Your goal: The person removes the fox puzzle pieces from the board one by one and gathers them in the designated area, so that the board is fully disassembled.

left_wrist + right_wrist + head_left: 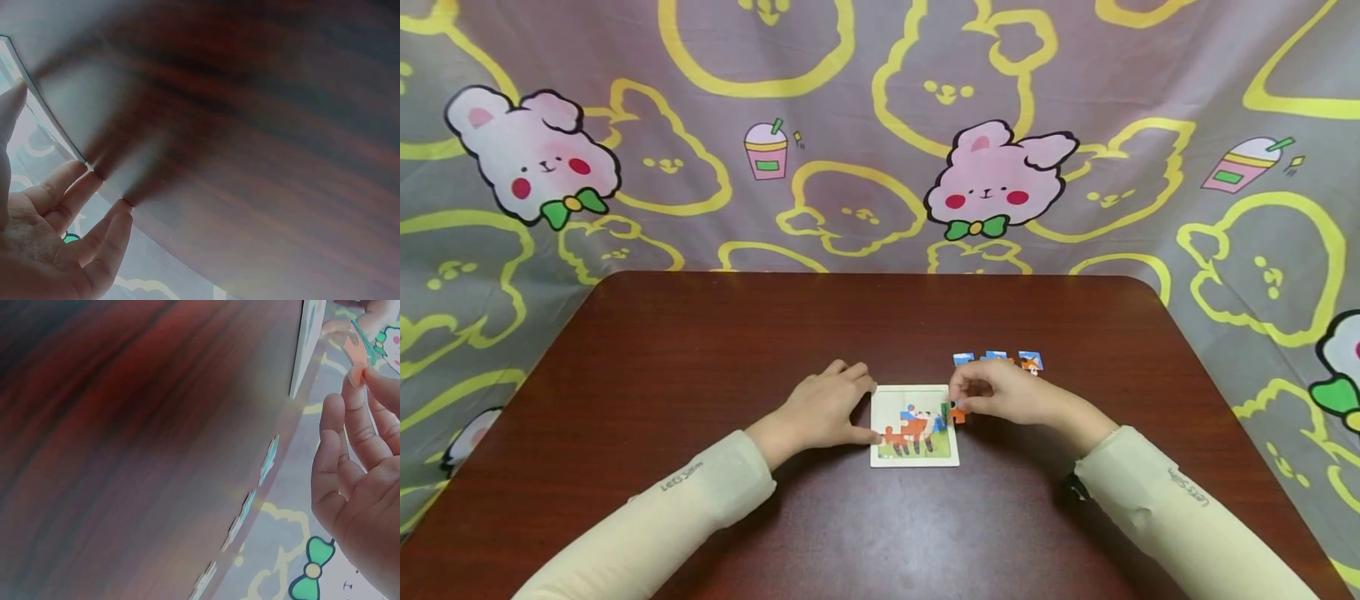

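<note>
a nearly square puzzle tray (916, 463) is laid flat on the dark red-brown table (737, 333), and its sides are set almost parallel to the far table edge, so that one side is turned directly to the person. inside the tray, an orange fox-like animal (917, 427) is partly formed by joined pieces; its long axis is laid from left to right, its pale face is placed toward the right, and its dark legs are pointed to the near rim. the left hand (820, 408) is kept wide, with the thumb and the fingers spread apart: the near part of the left rim is touched by the thumb, and the fingertips are placed at the far left corner. by the right hand (996, 387), a small orange puzzle piece (957, 414) is pinched between the thumb and the index finger, just at the right rim of the tray. in the right wrist view this piece is raised above the fingertips and is seen partly from its edge, tilted; from this, its exact long axis cannot be told. beyond the right hand, three loose puzzle pieces (996, 356) are arranged in a row from left to right, with their blue edges turned to the far side. behind the table, a grey-pink curtain (857, 125) is decorated with yellow outlines and white rabbits.
</note>
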`<state>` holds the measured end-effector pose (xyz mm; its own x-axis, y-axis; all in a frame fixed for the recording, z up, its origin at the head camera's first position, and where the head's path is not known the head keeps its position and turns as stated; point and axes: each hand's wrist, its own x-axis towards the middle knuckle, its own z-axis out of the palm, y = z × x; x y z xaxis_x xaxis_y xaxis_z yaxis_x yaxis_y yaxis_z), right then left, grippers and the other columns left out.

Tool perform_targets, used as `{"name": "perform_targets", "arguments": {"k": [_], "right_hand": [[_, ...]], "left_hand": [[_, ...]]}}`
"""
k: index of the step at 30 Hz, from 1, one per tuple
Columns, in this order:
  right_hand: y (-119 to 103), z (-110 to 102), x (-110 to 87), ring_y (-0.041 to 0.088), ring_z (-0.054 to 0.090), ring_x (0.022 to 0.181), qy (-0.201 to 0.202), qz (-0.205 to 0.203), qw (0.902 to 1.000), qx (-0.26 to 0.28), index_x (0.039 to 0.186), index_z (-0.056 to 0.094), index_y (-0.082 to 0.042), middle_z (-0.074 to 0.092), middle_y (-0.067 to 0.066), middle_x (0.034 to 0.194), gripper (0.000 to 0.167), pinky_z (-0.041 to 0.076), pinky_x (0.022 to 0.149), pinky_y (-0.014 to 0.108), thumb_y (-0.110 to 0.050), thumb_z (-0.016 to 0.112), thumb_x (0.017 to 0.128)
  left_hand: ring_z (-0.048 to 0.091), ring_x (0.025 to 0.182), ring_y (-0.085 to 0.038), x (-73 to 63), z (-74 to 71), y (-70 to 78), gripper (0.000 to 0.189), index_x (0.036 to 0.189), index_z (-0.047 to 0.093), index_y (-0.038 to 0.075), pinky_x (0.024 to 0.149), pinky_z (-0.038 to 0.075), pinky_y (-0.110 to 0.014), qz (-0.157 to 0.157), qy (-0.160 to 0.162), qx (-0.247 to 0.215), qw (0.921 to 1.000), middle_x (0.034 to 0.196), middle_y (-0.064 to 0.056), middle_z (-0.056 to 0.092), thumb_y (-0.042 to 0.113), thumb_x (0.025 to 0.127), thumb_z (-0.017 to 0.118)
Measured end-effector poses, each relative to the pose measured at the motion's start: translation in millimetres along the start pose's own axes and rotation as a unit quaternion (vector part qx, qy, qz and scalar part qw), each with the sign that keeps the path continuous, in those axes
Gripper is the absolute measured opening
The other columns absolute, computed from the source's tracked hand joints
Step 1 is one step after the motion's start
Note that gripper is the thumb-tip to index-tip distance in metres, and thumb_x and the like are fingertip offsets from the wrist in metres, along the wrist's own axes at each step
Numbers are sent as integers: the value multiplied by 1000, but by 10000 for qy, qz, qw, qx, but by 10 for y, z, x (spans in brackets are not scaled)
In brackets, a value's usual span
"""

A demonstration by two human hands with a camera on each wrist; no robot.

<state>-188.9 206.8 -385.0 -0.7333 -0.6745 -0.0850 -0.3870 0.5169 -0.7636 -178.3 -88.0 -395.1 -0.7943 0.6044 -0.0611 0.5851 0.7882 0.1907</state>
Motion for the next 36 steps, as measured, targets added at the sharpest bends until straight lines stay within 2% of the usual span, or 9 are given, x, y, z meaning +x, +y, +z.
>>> {"name": "perform_targets", "arguments": {"k": [11,21,31,36], "right_hand": [[155,-122,-89,11,60,78,178,86,9997,117,94,63,-2,66,3,84,4,51,71,24,-4,66,93],[287,-185,-84,8,57,75,496,219,9975,-459,91,65,-3,67,2,80,5,48,70,25,1,68,90],[304,-175,-47,10,56,69,467,523,9963,-506,89,65,-4,66,3,78,11,47,64,23,7,63,89],[311,-155,-33,8,57,68,483,503,9960,-562,88,64,-3,66,3,77,10,46,63,22,8,63,88]], "left_hand": [[54,109,-23,-5,10,-4,68,122,67,14,71,53,-40,-25,-11,30,10000,115,2,60,60,74,80],[54,109,-23,3,19,-4,67,123,66,14,73,54,-40,-55,-51,12,10000,115,2,59,59,75,79],[54,110,-23,5,0,2,66,122,67,14,74,54,-41,-65,-67,-17,10000,115,2,59,58,75,80],[54,109,-22,0,5,1,66,121,67,14,73,53,-41,-49,-61,-3,10000,114,3,59,59,75,80]]}}
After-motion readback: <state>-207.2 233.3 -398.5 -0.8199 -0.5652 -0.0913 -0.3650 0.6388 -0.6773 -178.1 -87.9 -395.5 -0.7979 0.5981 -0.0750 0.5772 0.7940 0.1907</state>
